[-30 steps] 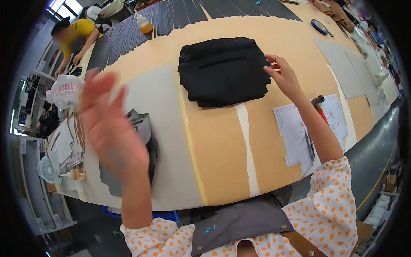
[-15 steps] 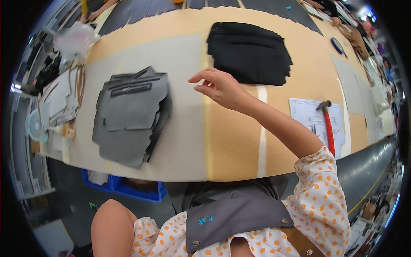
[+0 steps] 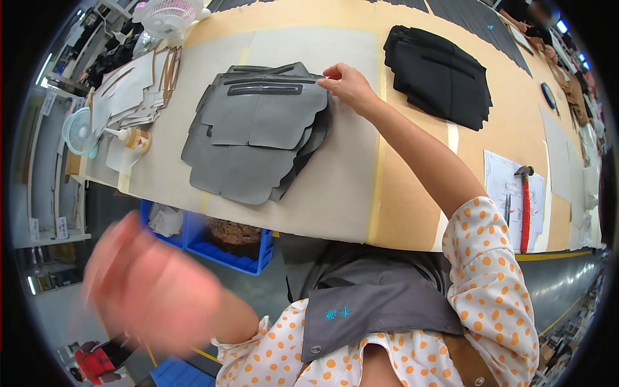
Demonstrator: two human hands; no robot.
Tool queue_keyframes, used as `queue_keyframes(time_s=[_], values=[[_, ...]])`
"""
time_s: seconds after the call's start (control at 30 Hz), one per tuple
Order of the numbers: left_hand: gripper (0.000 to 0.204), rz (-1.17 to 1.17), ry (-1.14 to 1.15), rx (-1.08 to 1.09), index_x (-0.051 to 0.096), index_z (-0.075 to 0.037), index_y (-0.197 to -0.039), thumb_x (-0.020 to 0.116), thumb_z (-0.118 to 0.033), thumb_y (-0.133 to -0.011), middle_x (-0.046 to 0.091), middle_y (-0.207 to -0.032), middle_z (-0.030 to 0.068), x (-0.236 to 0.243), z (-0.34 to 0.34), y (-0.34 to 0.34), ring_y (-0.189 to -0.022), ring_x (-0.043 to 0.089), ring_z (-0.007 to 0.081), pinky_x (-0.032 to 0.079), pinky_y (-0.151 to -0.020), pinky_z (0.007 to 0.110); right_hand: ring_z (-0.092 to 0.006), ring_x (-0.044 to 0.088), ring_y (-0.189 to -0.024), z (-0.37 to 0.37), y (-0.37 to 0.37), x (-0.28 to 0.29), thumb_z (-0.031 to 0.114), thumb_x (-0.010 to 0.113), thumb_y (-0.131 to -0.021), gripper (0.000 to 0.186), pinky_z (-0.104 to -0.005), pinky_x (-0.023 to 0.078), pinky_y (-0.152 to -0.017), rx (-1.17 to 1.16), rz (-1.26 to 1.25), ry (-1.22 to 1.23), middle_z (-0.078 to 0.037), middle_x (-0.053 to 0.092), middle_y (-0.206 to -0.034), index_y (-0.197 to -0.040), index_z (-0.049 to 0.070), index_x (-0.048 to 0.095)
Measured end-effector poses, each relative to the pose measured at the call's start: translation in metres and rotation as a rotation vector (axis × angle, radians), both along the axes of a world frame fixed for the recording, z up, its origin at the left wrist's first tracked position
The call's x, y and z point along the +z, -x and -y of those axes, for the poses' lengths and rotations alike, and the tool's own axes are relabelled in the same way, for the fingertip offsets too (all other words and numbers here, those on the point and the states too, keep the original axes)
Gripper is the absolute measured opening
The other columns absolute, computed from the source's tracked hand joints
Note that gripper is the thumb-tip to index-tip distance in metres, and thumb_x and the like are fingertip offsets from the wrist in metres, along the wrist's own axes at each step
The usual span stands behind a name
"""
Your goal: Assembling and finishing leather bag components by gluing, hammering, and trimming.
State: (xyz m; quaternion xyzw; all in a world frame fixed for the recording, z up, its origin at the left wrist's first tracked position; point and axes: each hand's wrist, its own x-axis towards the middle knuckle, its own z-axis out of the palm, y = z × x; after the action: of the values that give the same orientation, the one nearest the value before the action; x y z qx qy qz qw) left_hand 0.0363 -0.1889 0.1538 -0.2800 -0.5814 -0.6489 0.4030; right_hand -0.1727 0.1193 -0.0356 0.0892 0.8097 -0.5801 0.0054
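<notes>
A pile of grey cut panels [image 3: 222, 169] with notched edges lies on the table, left of centre. The top panel [image 3: 265, 122] has a long black-edged slot near its far edge. My right hand [image 3: 348, 87] reaches across to that panel's far right corner, thumb and forefinger pinched on it. My left hand [image 3: 151, 284] is raised off the table at the lower left, smeared by motion, so its fingers cannot be made out. A second pile of black panels [image 3: 445, 80] with a similar slot sits farther right.
At right, a hammer [image 3: 525, 209] with a red handle lies on a printed sheet [image 3: 498, 169]. Over at left are a glue bottle [image 3: 138, 139], a small light-blue fan [image 3: 78, 132] and pale cut pieces [image 3: 132, 87]. Blue crates [image 3: 253, 263] stand below the table edge.
My right hand has gone from above the bare table to the grey panel's corner and closed on it. My left hand has come up into view. The whole view has shifted.
</notes>
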Motion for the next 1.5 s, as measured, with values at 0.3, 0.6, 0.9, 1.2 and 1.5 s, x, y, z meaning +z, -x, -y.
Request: queue_keyframes(time_s=[0.3, 0.6, 0.9, 1.2, 1.5], values=[[0.017, 0.531, 0.747, 0.278, 0.072, -0.01, -0.11, 0.072, -0.014, -0.093, 0.066, -0.11, 0.0071, -0.172, -0.041, 0.07, -0.106, 0.061, 0.0274, 0.046, -0.096, 0.04, -0.0264, 0.07, -0.102, -0.004, 0.022, 0.001, 0.033, 0.084, -0.082, 0.042, -0.0382, 0.055, -0.088, 0.164, 0.045, -0.351, -0.013, 0.075, -0.108, -0.11, 0.004, 0.074], [0.021, 0.637, 0.812, 0.314, 0.074, -0.013, -0.109, 0.076, -0.019, -0.089, 0.064, -0.116, 0.0032, -0.205, -0.05, 0.068, -0.117, 0.056, 0.0276, 0.041, -0.1, 0.043, -0.0283, 0.071, -0.102, -0.006, 0.025, -0.002, 0.033, 0.08, -0.084, 0.03, -0.0404, 0.055, -0.088, 0.049, -0.012, -0.497, -0.012, 0.075, -0.105, -0.1, 0.008, 0.077], [0.02, 0.608, 0.789, 0.317, 0.073, -0.012, -0.109, 0.076, -0.02, -0.09, 0.063, -0.115, 0.0028, -0.206, -0.055, 0.065, -0.115, 0.056, 0.027, 0.041, -0.101, 0.043, -0.0309, 0.071, -0.098, -0.009, 0.025, -0.008, 0.026, 0.067, -0.096, 0.022, -0.0421, 0.054, -0.087, -0.038, -0.114, -0.374, -0.015, 0.075, -0.102, -0.097, 0.005, 0.068], [0.019, 0.582, 0.792, 0.357, 0.074, -0.012, -0.105, 0.076, -0.02, -0.089, 0.064, -0.113, 0.0042, -0.207, -0.049, 0.066, -0.114, 0.057, 0.0283, 0.043, -0.099, 0.043, -0.0251, 0.064, -0.105, 0.027, -0.051, 0.024, 0.025, 0.073, -0.094, 0.03, -0.039, 0.05, -0.091, 0.595, -0.62, -0.536, -0.007, 0.073, -0.105, -0.12, 0.011, 0.068], [0.017, 0.53, 0.79, 0.369, 0.076, -0.012, -0.1, 0.079, -0.02, -0.086, 0.066, -0.111, 0.005, -0.211, -0.057, 0.073, -0.111, 0.059, 0.0297, 0.045, -0.097, 0.043, -0.0358, 0.068, -0.097, 0.046, -0.033, 0.04, 0.018, 0.064, -0.097, 0.013, -0.0485, 0.051, -0.081, 0.359, -0.518, -0.629, -0.008, 0.073, -0.095, -0.108, 0.01, 0.065]])
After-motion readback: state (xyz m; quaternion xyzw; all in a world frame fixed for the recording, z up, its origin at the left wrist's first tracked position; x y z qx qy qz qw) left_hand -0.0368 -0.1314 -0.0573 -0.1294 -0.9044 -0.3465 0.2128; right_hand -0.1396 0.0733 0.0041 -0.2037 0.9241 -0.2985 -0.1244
